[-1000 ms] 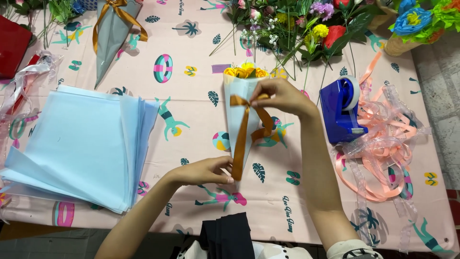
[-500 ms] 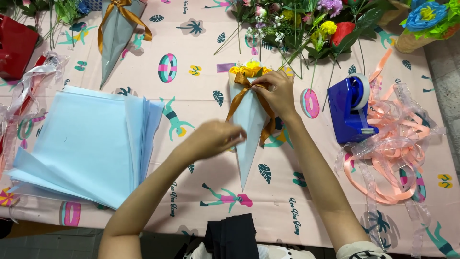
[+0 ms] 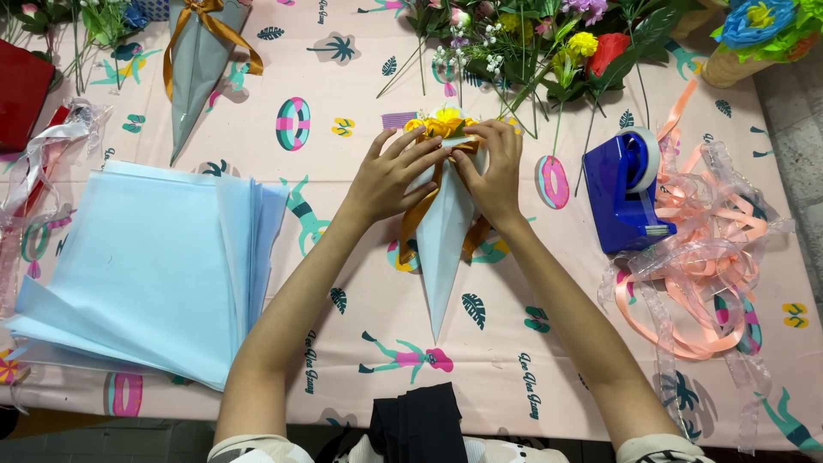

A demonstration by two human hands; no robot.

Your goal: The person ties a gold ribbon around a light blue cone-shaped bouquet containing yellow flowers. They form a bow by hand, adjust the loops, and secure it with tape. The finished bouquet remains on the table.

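The pale blue paper cone holding small yellow flowers lies mid-table on the pink patterned tablecloth, tip toward the person, and looks light, soft and easily crumpled, best held at its wide neck where the gold satin ribbon wraps it. The left hand and right hand sit close together there, fingers pinched on the ribbon. A stack of pale blue paper sheets lies to the left, a blue tape dispenser and tangled peach ribbon to the right, loose artificial flowers just behind; nothing crowds the cone.
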